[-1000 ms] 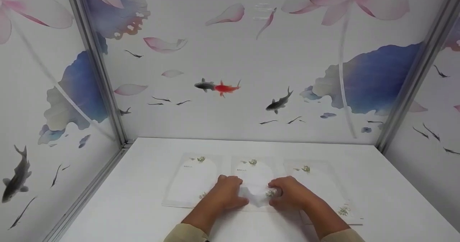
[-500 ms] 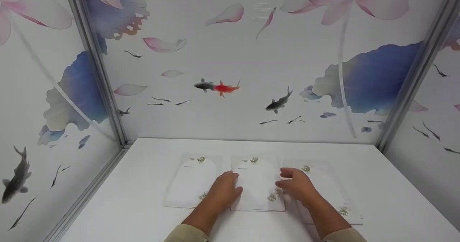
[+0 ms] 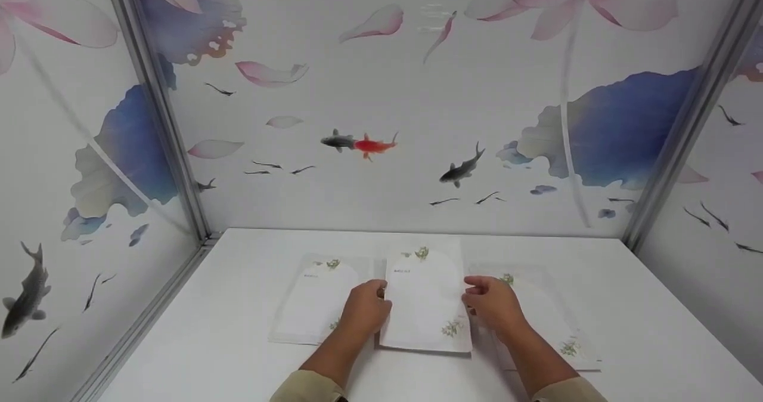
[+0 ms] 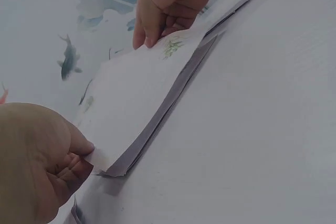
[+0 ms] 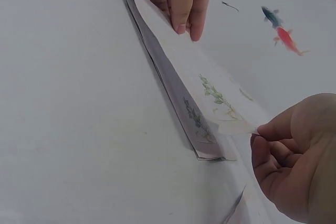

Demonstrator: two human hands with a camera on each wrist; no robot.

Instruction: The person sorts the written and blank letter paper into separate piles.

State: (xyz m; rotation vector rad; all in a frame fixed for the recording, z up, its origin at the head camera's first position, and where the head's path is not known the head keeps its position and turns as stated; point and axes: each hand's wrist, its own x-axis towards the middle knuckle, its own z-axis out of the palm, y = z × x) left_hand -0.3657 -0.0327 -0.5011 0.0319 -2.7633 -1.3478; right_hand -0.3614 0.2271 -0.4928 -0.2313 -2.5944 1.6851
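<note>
A white sheet of paper (image 3: 423, 306) with printed green sprigs and a small line of text is raised over the middle stack. My left hand (image 3: 365, 306) pinches its left edge between thumb and fingers. On the opposite edge, my right hand (image 3: 495, 306) pinches the paper too, clearest in the right wrist view, where the sheet's corner (image 5: 236, 126) meets thumb and fingertip. Beneath it lies the middle stack of similar sheets (image 5: 181, 108), a gap showing between them along the near side. The left wrist view shows the stack's edge (image 4: 152, 129) under the sheet.
Another stack of printed sheets (image 3: 322, 297) lies to the left, partly behind my left forearm. A third stack (image 3: 548, 312) lies to the right, under my right forearm. The white table (image 3: 197, 330) is enclosed by panels (image 3: 381, 92) painted with lotus and fish.
A sheet bent between my hands a second ago lay flat on the middle stack half a second ago. Now both hands pinch its side edges and it has risen off the stack.
</note>
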